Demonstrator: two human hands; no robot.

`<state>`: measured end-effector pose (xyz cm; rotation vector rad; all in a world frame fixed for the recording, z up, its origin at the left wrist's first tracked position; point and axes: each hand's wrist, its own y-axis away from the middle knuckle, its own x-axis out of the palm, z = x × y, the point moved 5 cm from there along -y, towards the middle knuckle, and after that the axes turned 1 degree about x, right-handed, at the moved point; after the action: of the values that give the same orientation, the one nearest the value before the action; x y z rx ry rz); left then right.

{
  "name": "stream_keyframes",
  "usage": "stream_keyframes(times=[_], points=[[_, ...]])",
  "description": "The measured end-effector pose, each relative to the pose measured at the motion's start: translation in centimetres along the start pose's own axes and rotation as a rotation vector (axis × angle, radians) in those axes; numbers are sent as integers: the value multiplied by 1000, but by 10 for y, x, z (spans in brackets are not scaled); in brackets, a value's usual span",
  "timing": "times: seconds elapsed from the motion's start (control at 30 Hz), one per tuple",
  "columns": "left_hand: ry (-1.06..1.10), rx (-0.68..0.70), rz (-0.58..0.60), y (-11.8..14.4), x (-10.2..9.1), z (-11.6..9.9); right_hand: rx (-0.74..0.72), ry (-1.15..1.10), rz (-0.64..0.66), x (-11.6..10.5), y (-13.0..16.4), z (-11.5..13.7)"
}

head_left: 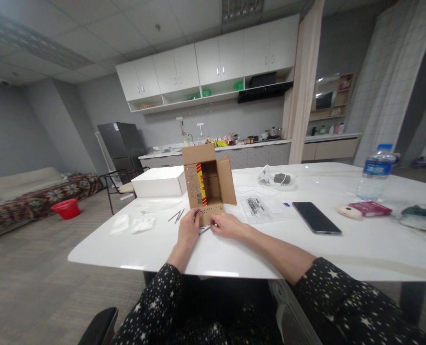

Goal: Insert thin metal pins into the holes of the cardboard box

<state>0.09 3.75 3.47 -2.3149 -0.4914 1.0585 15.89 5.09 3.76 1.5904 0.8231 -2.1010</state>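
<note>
A small open cardboard box (207,184) stood on its side near the counter's (360,249) front edge, its opening facing the person. The left hand (189,228) rested closed against the box's lower left corner, seemingly to steady it. The right hand (227,225) lay at the lower front flap, fingers curled; whether it pinched anything could not be told. Thin metal rods (177,215) lay just left of the box. Behind it sat a white box (159,182); a black phone (316,217) and a water bottle (376,172) lay toward the right edge.
</note>
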Motion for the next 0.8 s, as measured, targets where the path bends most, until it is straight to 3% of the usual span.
stream_keyframes(times=[0.33, 0.53, 0.8], points=[[-92, 69, 29, -6, 8, -2, -2, -2, 5, 1, -1, -2], [-336, 182, 89, -7, 12, -16, -15, -20, 8, -1, 0, 0], [-650, 215, 172, -9, 10, -30, -12, -24, 3, -1, 0, 0]])
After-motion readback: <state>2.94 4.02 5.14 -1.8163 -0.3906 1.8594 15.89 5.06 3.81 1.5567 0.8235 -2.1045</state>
